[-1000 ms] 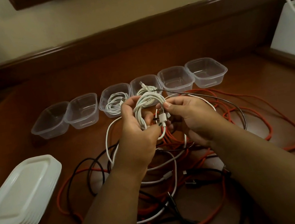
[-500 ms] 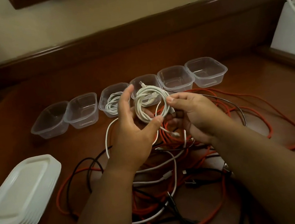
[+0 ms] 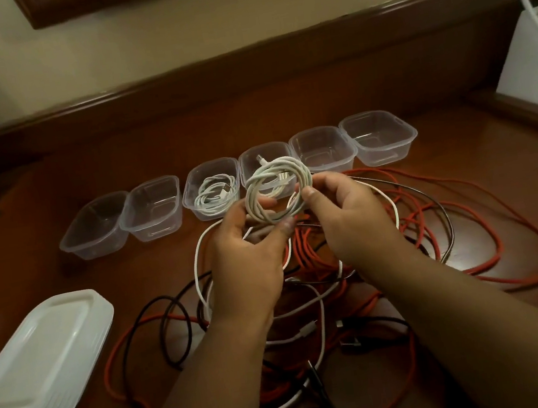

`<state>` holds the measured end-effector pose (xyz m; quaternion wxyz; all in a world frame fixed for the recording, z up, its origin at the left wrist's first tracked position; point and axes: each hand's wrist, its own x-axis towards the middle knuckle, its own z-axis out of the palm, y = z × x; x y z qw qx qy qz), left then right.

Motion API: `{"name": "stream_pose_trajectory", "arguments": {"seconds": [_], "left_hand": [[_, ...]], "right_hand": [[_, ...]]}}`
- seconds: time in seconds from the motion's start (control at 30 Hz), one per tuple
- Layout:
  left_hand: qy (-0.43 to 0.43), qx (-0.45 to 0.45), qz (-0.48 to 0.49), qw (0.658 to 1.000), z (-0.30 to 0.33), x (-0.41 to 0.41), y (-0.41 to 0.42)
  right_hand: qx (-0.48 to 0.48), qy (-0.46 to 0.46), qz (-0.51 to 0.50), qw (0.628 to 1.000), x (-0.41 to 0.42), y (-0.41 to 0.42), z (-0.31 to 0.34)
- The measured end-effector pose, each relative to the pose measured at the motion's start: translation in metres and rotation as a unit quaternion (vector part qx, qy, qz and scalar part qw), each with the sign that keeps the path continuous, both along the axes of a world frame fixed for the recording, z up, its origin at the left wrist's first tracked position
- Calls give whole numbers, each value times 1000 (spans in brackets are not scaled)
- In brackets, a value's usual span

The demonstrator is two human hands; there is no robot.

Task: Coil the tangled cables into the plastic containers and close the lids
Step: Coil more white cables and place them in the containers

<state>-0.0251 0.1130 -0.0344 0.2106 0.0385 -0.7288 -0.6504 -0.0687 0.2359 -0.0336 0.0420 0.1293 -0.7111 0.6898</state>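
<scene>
Your left hand (image 3: pixel 251 258) and right hand (image 3: pixel 342 217) both have a grip on the coiled white cable (image 3: pixel 277 188), held up above the worktop (image 3: pixel 45 270): the left hand pinches the coil's lower edge at about 6 o'clock, and the right hand pinches its side at about 3 o'clock. The coil hangs in front of the fourth container (image 3: pixel 264 156) of the row, counting from the left; a white plug end shows inside that container.

Six clear containers line the worktop from 9 o'clock to 1 o'clock of the coil. The third container (image 3: pixel 212 191), at 9 o'clock, already holds a coiled white cable. The others look empty.

Under your forearms, at 6 o'clock, lies the tangle of orange, black and white cables (image 3: pixel 388 249). The stack of white lids (image 3: pixel 40 360) sits at 8 o'clock, well apart from the containers.
</scene>
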Motion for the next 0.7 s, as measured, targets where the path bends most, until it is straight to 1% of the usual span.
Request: {"name": "stream_pose_trajectory", "arguments": {"seconds": [0.07,0.13,0.23,0.3,0.37,0.47,0.57,0.7], "left_hand": [[-11,54,-6,998,0,2,5],[-37,140,-19,989,1,4,8],[-82,277,-39,957,1,1,7],[-104,319,-45,941,0,-1,5],[-113,341,-50,932,-2,-2,4],[-94,365,-57,925,-2,-4,2],[-78,342,-54,935,-2,-4,2],[-54,319,-39,945,-2,-2,5]], "right_hand": [[20,6,-2,1000,0,-1,-1],[42,0,2,999,-1,1,-1],[86,-5,33,996,-1,2,0],[109,7,38,993,-1,2,-1],[120,17,37,992,-1,2,-2],[123,26,31,992,0,0,-5],[111,22,30,993,1,-1,-4],[88,-29,31,995,0,-2,-6]]}}
